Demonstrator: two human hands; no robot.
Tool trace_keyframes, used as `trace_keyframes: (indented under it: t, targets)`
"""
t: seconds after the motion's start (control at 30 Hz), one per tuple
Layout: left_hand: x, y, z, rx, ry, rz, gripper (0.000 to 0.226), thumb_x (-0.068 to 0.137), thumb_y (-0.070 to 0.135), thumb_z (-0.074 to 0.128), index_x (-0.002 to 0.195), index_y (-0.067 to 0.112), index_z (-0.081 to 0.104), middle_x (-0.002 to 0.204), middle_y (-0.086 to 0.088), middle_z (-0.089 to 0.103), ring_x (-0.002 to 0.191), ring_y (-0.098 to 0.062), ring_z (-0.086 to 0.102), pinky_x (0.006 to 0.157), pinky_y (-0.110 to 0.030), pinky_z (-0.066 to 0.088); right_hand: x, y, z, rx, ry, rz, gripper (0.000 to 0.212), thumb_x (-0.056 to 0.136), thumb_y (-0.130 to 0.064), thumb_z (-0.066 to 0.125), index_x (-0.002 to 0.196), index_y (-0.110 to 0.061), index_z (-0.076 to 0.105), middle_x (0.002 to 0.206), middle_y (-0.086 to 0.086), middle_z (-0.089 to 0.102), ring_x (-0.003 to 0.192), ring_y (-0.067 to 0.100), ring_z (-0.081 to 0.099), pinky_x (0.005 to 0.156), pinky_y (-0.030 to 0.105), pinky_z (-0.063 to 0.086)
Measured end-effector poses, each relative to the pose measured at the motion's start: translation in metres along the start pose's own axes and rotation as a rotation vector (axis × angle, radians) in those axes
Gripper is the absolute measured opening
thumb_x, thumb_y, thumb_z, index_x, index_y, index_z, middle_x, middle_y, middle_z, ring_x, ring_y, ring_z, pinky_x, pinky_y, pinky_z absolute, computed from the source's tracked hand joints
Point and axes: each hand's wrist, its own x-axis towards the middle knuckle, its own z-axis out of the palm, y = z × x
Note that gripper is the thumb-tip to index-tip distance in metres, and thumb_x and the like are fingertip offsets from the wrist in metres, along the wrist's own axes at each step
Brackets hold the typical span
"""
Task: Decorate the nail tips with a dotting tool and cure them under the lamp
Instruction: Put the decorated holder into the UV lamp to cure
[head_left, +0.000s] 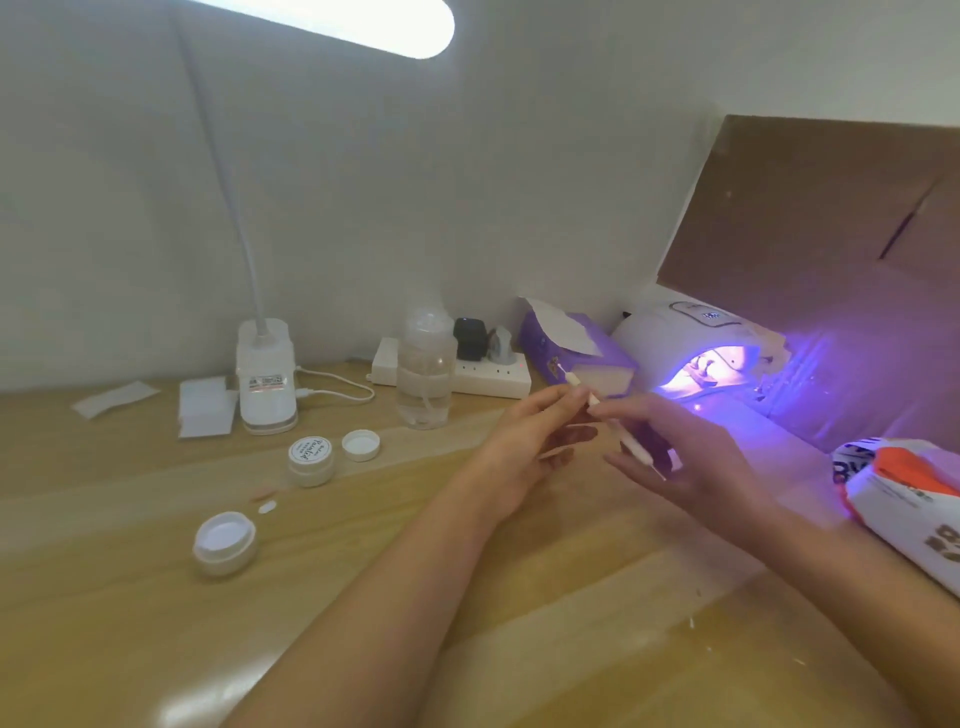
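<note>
A thin white dotting tool (631, 444) slants between my two hands above the wooden table (156, 597). My left hand (524, 441) pinches its upper part with thumb and forefinger, and brownish nails show on its curled fingers. My right hand (696, 467) meets it from the right, its fingertips on the shaft and the lower end lying across its loosely spread fingers. Two loose nail tips, one pinkish (262, 492) and one white (267, 507), lie on the table to the left. The white curing lamp (675, 332) glows purple at the back right.
An open jar (224, 540), a labelled closed jar (310, 460) and a loose lid (360, 445) sit at the left. Behind stand a desk lamp base (266, 374), clear bottle (426, 369), power strip (488, 376), purple tissue box (571, 338) and cardboard (831, 234). A packet (904, 499) lies at the right.
</note>
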Motion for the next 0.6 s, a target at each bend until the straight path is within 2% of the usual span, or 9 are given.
trace_keyframes:
  t: [0.1,0.17,0.3,0.4,0.5,0.6]
  targets:
    - [-0.01,0.014,0.01,-0.153,0.024,0.018,0.019,0.094,0.038,0.06,0.081,0.028,0.071,0.075,0.012,0.06,0.066,-0.003,0.051,0.063,-0.018,0.037,0.015,-0.025,-0.006,0.098,0.098,-0.1,0.034,0.087,-0.036,0.069,0.114,-0.05,0.055,0.09,-0.019,0.059,0.065,0.011,0.052,0.057,0.022,0.046]
    - [-0.018,0.023,0.015,-0.222,0.024,0.032,0.019,0.094,0.036,0.061,0.079,0.028,0.069,0.075,0.011,0.059,0.062,-0.002,0.049,0.06,-0.016,0.038,0.028,-0.037,-0.012,0.209,0.192,-0.113,0.029,0.087,-0.038,0.066,0.11,-0.051,0.055,0.09,-0.019,0.062,0.067,0.011,0.057,0.06,0.018,0.047]
    - [-0.05,0.038,0.007,-0.159,0.127,0.075,0.015,0.094,0.034,0.061,0.088,0.025,0.071,0.069,0.013,0.061,0.053,-0.002,0.044,0.057,-0.016,0.036,0.05,-0.06,-0.006,0.348,0.291,-0.077,0.023,0.084,-0.035,0.069,0.09,-0.047,0.051,0.075,-0.012,0.06,0.06,0.004,0.056,0.054,0.01,0.041]
    - [-0.088,0.047,-0.014,-0.062,0.219,0.082,0.014,0.094,0.034,0.061,0.091,0.025,0.071,0.068,0.013,0.061,0.051,-0.002,0.042,0.056,-0.016,0.035,0.058,-0.09,0.014,0.376,0.237,-0.132,0.019,0.087,-0.033,0.062,0.089,-0.047,0.049,0.076,-0.008,0.058,0.06,0.008,0.054,0.053,0.012,0.04]
    - [-0.14,0.052,-0.044,0.049,0.244,0.103,0.023,0.094,0.037,0.058,0.107,0.025,0.074,0.072,0.011,0.06,0.054,-0.003,0.043,0.059,-0.017,0.037,0.061,-0.126,0.036,0.451,0.125,-0.201,0.009,0.094,-0.036,0.052,0.1,-0.044,0.051,0.071,-0.004,0.058,0.056,0.014,0.055,0.049,0.022,0.042]
    - [-0.204,0.055,-0.081,0.199,0.265,0.134,0.033,0.086,0.043,0.061,0.114,0.029,0.072,0.076,0.009,0.062,0.055,-0.004,0.044,0.056,-0.015,0.038,0.06,-0.162,0.061,0.491,-0.003,-0.319,0.015,0.1,-0.046,0.046,0.11,-0.038,0.055,0.079,-0.008,0.064,0.065,0.014,0.063,0.053,0.017,0.045]
